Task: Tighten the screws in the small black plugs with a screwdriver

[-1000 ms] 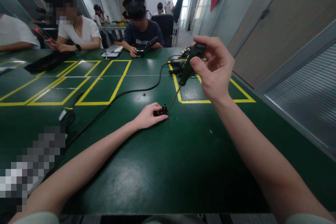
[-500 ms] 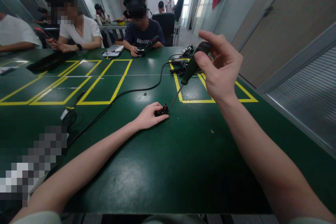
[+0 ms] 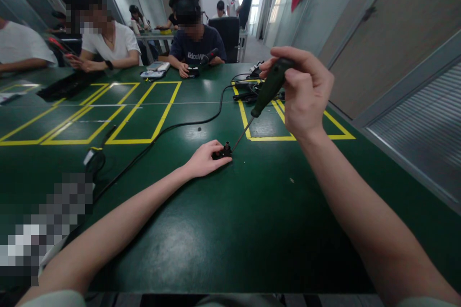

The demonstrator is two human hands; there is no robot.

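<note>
My left hand (image 3: 206, 159) lies on the green table, its thumb and fingers closed around a small black part (image 3: 226, 151) with a short metal post standing up from it. What kind of part it is, I cannot make out. In my right hand (image 3: 306, 88) is a screwdriver (image 3: 269, 88) with a dark green handle, held near the top of the handle by thumb and fingers. Its thin shaft slants down to the left, and the tip meets the right side of the black part, or comes very close to it.
A black cable (image 3: 180, 125) curves across the green table (image 3: 223, 235). Black parts (image 3: 248, 90) lie in a yellow-taped area at the back right. A tiny dark piece (image 3: 199, 129) sits beyond my left hand. Co-workers (image 3: 198, 38) sit across the table.
My right hand's fingers have shifted around the screwdriver handle, the thumb now bent back on its near side. The handle has moved slightly to the right. My left hand stays put.
</note>
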